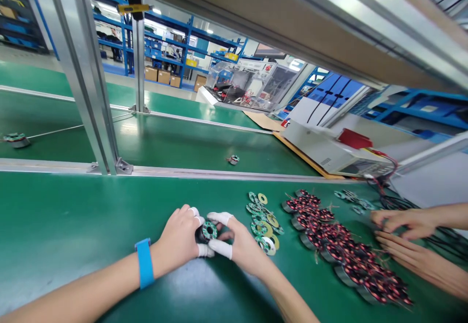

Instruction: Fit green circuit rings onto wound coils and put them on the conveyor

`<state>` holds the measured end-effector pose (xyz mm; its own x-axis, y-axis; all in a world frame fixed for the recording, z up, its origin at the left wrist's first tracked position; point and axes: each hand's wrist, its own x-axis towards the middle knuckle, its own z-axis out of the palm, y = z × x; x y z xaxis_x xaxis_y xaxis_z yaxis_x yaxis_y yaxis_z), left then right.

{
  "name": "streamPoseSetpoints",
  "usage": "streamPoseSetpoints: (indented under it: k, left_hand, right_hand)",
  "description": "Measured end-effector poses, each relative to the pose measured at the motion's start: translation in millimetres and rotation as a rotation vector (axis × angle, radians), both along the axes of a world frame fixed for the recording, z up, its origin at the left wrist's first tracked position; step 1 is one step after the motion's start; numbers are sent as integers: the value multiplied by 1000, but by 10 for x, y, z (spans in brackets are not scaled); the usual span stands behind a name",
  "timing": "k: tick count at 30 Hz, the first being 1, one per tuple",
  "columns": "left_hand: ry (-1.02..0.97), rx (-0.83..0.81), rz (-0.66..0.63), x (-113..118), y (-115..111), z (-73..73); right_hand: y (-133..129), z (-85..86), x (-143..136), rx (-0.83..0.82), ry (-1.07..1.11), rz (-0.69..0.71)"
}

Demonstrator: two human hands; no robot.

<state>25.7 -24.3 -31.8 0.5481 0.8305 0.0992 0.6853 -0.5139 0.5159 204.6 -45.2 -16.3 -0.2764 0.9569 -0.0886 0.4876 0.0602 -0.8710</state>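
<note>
1. Pinching a small stator (207, 231) between white-cotted fingertips (221, 248), we close both our left hand (179, 240) and right hand (243, 245) on it, just above the green mat (73, 220).
2. Ring boards (263, 220) lie just right of us; coils (343, 250) beyond.
3. Another person's hands (405, 237) rest by the coils.

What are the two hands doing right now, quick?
Left hand: closed on the small round coil part.
Right hand: closed on the same coil part, with white finger covers on.
</note>
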Motion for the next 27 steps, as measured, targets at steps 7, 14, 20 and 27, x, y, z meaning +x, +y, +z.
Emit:
streamPoseSetpoints:
  k: [7, 14, 20, 27]
  left_hand:
    - [-229, -41, -49, -74, -71, 163]
    - [-104, 97, -129, -35, -103, 64]
    - [64, 443, -326, -1, -112, -22]
    - [131, 683, -339, 43, -188, -103]
  right_hand:
    - [18, -23, 132, -140, 137, 39]
    - [-5, -59, 99, -143, 103, 3]
    - [-21, -85, 15, -60, 13, -16]
    - [-69, -183, -57, 13, -33, -133]
